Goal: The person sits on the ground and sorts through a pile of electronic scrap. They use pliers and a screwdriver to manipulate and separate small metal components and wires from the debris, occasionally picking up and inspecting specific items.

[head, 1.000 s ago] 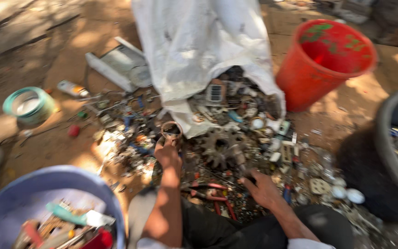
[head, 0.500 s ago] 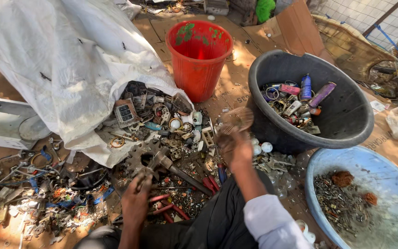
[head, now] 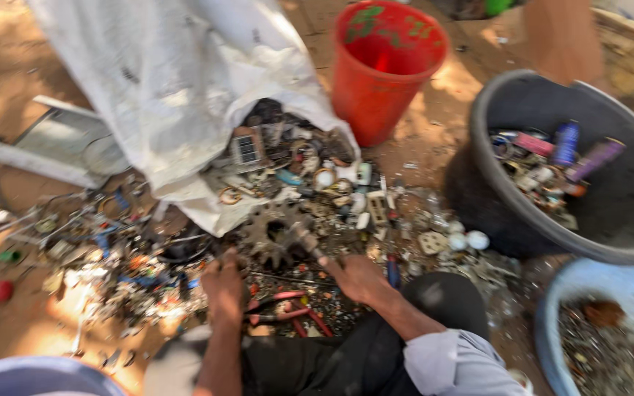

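Both hands low on scrap pile (head: 207, 242): left hand (head: 223, 282) curled, grip unclear; right hand (head: 357, 277) grips hammer (head: 304, 238); sandy ground (head: 9, 110), outdoors

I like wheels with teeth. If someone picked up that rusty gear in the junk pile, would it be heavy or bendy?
Probably heavy for its size: the gear looks like thick, rusty metal. Likely stiff, since its teeth stand straight. It lies flat among the scrap, so it probably wouldn't roll.
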